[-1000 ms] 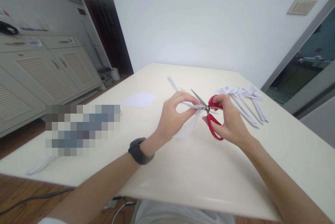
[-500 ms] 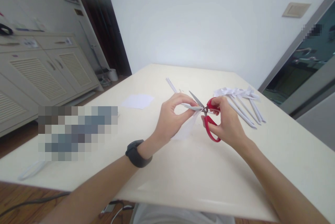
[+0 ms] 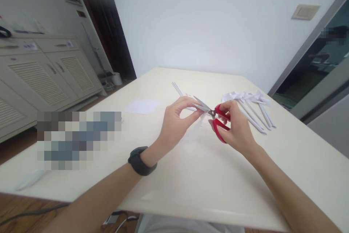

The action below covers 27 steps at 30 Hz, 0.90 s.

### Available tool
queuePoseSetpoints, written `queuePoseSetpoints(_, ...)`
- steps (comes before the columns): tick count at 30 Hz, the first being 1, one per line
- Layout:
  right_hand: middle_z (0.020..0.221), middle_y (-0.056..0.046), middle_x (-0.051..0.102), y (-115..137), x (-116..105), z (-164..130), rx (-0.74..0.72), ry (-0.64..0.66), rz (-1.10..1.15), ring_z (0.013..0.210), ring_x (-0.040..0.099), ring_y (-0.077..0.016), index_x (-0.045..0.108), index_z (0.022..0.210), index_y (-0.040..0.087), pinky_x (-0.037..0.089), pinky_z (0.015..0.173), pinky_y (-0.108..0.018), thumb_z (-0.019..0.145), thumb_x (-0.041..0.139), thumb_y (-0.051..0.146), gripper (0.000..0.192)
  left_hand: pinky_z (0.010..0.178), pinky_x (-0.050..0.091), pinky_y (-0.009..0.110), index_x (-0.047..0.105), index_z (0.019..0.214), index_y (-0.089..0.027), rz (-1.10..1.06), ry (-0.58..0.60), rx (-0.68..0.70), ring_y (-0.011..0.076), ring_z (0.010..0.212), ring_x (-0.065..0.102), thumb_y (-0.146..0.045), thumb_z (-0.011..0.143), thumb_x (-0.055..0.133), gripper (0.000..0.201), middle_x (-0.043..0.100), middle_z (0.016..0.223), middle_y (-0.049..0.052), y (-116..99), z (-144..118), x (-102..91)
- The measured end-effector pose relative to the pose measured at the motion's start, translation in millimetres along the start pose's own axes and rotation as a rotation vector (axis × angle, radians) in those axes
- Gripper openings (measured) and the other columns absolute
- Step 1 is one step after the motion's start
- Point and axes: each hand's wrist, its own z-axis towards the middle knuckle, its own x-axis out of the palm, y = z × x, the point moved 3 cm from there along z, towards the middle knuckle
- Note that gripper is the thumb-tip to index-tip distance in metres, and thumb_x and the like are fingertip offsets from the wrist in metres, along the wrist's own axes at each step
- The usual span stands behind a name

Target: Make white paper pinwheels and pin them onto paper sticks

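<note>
Scissors red-handled; folded paper white; table cream; wristband black.

Soft, even daylight fills the room, bright and slightly washed out on the white wall beyond the hands. The glossy counter shows a pale sheen near its close edge and only faint shadows under the forearms. Straight lines bow toward the frame edges. A pixelated block sits left of the left hand; focus is slightly soft throughout.
</note>
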Motion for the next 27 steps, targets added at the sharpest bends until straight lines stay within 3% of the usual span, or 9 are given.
queuePoseSetpoints(6, 0.092, -0.003, 0.051, 4.2, -1.2, 1.1, -0.057, 0.01, 0.021, 0.079, 0.053, -0.0164, 0.036, 0.096, 0.023, 0.046, 0.068, -0.03, 0.07, 0.064, 0.026, 0.039, 0.085, 0.043, 0.034, 0.067, 0.078, -0.021, 0.018, -0.027, 0.024, 0.017, 0.086, 0.058, -0.017, 0.075, 0.064, 0.005, 0.063, 0.083, 0.003, 1.1, 0.3, -1.8)
queuePoseSetpoints(27, 0.093, -0.004, 0.054, 4.9, -2.9, 0.1, -0.102, -0.008, -0.076, 0.082, 0.055, -0.0184, 0.039, 0.096, 0.022, 0.049, 0.068, -0.032, 0.068, 0.06, 0.019, 0.035, 0.079, 0.044, 0.031, 0.066, 0.072, -0.02, 0.022, -0.024, 0.007, 0.0155, 0.081, 0.058, -0.016, 0.074, 0.065, 0.005, 0.063, 0.079, 0.002, -0.1, 0.3, -1.5)
